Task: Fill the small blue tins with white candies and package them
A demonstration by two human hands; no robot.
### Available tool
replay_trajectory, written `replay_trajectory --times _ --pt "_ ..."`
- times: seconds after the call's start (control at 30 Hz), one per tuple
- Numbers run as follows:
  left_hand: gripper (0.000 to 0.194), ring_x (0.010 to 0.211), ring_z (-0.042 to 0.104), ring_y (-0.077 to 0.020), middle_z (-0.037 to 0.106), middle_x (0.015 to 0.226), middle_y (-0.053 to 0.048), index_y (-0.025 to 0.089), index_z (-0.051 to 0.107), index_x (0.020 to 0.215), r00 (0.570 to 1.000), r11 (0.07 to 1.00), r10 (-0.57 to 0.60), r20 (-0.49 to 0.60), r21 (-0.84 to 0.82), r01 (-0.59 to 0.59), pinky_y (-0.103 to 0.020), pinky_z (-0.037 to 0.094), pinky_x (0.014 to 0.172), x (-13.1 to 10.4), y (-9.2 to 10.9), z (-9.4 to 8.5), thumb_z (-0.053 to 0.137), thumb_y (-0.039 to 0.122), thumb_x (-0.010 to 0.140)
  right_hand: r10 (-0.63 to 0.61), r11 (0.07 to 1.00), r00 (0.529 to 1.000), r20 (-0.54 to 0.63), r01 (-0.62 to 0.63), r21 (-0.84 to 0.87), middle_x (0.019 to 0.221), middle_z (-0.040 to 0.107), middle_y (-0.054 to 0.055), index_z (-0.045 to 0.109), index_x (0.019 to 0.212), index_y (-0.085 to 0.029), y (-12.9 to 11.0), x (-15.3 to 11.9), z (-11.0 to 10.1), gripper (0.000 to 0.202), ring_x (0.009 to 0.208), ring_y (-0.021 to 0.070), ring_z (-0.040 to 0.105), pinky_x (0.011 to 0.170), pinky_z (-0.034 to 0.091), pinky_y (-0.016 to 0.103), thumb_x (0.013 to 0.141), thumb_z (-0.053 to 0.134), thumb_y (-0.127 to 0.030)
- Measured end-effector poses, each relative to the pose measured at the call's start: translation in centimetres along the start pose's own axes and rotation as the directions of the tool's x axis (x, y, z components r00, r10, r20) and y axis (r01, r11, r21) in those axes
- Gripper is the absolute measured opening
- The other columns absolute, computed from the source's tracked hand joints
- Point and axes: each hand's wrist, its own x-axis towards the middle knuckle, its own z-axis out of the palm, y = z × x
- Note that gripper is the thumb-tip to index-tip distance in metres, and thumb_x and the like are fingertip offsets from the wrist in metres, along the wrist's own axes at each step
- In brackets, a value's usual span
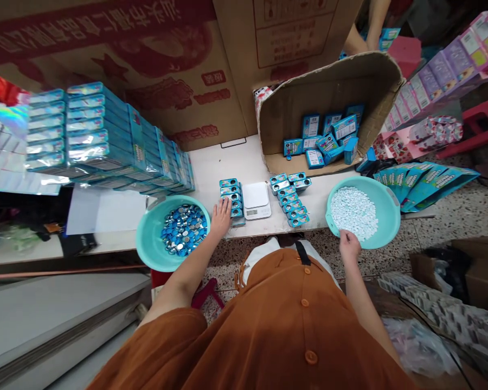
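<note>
My left hand [222, 218] lies with fingers stretched out against a row of small blue boxes [229, 183], whose upturned ends have round dark holes. Left of it is a turquoise basin [143, 238] of blue and silver round caps [183, 230]. A white digital scale [257, 199] sits beside the row, with nothing on its plate. More blue boxes with holes [289, 198] stand right of the scale. My right hand [350, 246] is closed at the near rim of another turquoise basin [390, 227], which holds small white pellets [354, 211].
An open cardboard box [276, 157] lies on its side behind, with several blue boxes [329, 142] inside. Wrapped blue boxes [106, 135] are stacked at left. A large carton [166, 70] walls off the back. Blue packaging [431, 184] fans out at right. Another person's arms [374, 27] show behind.
</note>
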Motion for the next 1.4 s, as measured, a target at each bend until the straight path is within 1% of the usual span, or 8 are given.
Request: replay_trajectory --times 0.17,0.3,0.43,0.6,0.83,1.0,1.23,1.4 --pt "0.075 0.142 0.007 -0.035 0.017 0.152 -0.021 0.005 0.018 0.145 0.998 0.998 -0.05 -0.041 -0.051 0.048 -0.055 0.012 0.112 -0.5 3.0 -1.1 0.05 0.024 0.08 -0.015 1.0 1.0 0.014 0.015 0.019 0.096 0.069 0.013 0.07 0.086 -0.016 0.1 0.4 0.1 0.042 0.092 0.0261 0.058 0.086 0.042 0.037 0.078 0.043 -0.047" --pt "0.059 0.136 0.026 -0.0322 0.04 0.141 -0.017 0.015 0.035 0.138 0.979 0.962 0.172 -0.11 -0.194 -0.191 -0.05 0.024 0.109 -1.3 10.1 -2.1 0.051 0.032 0.084 0.009 1.0 1.0 0.007 -0.009 0.023 0.097 0.069 0.013 0.07 0.085 -0.016 0.4 0.7 0.2 0.041 0.092 0.0263 0.058 0.086 0.042 0.038 0.078 0.043 -0.047" --pt "0.038 0.117 0.046 -0.0259 0.055 0.12 -0.011 0.02 0.048 0.125 0.912 0.857 0.397 -0.103 -0.316 -0.408 -0.043 0.036 0.098 -0.3 17.4 -1.8 0.048 0.029 0.087 -0.003 0.999 1.0 0.026 0.002 0.046 0.095 0.069 0.013 0.069 0.083 -0.016 0.4 1.0 -0.2 0.041 0.091 0.0257 0.059 0.086 0.042 0.037 0.077 0.044 -0.047" --pt "0.039 0.102 0.05 -0.0288 0.056 0.108 -0.014 0.016 0.05 0.116 0.944 0.901 0.327 -0.044 -0.288 -0.326 -0.043 0.039 0.086 2.3 21.9 -0.6 0.056 0.037 0.083 -0.03 0.998 0.998 0.051 0.027 0.064 0.095 0.069 0.012 0.069 0.083 -0.016 0.5 1.9 -1.0 0.042 0.091 0.0253 0.059 0.086 0.042 0.037 0.078 0.043 -0.048" --pt "0.016 0.101 0.049 -0.0279 0.054 0.105 -0.012 0.022 0.058 0.099 0.978 0.934 0.21 -0.005 -0.294 -0.203 -0.042 0.04 0.08 1.8 23.6 1.9 0.052 0.021 0.084 -0.061 0.994 0.993 0.105 0.051 0.098 0.095 0.069 0.011 0.069 0.084 -0.017 1.5 2.7 -1.8 0.041 0.092 0.0241 0.059 0.087 0.042 0.037 0.08 0.042 -0.048" --pt "0.016 0.105 0.049 -0.026 0.053 0.114 -0.011 0.022 0.059 0.096 0.964 0.92 0.266 0.021 -0.304 -0.247 -0.041 0.043 0.082 0.6 23.9 2.4 0.053 0.016 0.083 -0.039 0.997 0.992 0.122 0.03 0.074 0.096 0.068 0.012 0.068 0.084 -0.017 2.0 3.5 -2.5 0.044 0.093 0.0248 0.058 0.086 0.042 0.036 0.079 0.042 -0.052" --pt "0.02 0.124 0.042 -0.0285 0.052 0.129 -0.013 0.017 0.057 0.082 0.926 0.849 0.374 -0.056 -0.382 -0.365 -0.047 0.04 0.101 -2.5 21.3 1.8 0.059 0.037 0.083 -0.078 0.994 0.986 0.15 0.065 0.085 0.093 0.068 0.011 0.067 0.081 -0.017 1.7 5.2 -2.2 0.043 0.091 0.0243 0.059 0.086 0.043 0.037 0.078 0.044 -0.053" --pt "0.024 0.131 0.038 -0.0279 0.048 0.135 -0.014 0.018 0.055 0.078 0.952 0.855 0.287 -0.11 -0.42 -0.306 -0.051 0.035 0.106 -4.5 19.8 1.4 0.052 0.039 0.087 -0.108 0.992 0.979 0.171 0.094 0.085 0.094 0.069 0.011 0.068 0.081 -0.018 1.0 5.9 -1.9 0.041 0.091 0.0245 0.059 0.087 0.043 0.037 0.078 0.045 -0.052"
